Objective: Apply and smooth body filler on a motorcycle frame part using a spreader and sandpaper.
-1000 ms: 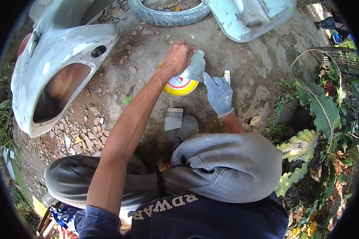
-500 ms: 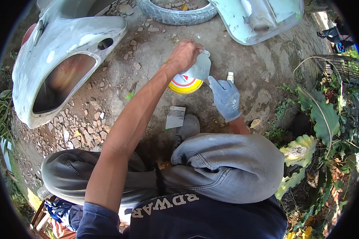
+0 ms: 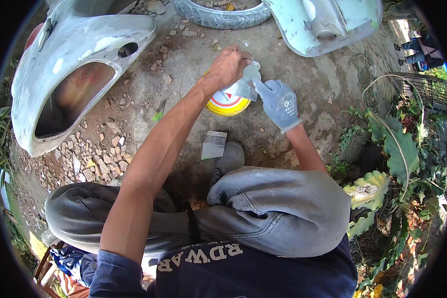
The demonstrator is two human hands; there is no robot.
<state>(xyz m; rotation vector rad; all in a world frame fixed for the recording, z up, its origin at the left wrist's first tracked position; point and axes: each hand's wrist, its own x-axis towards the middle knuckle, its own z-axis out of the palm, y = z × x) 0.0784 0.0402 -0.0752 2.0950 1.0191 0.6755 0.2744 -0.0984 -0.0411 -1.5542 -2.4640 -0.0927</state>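
My bare left hand pinches the upper end of a flat, pale grey plate held over a yellow-rimmed tin with a white top. My gloved right hand is at the plate's right side, fingers curled and fingertips at its edge; what they grip is hidden. A second small flat plate lies on the ground below the tin, beside my grey shoe.
A pale, patchy scooter body panel lies at left, a tyre at top, another panel at upper right. Broken stones lie at left; leafy plants and a metal grating at right. A person's legs show at far upper right.
My right hand has moved up along the plate's right side since half a second ago, covering the small white bottle that showed behind it. My left hand stays at the plate's top.
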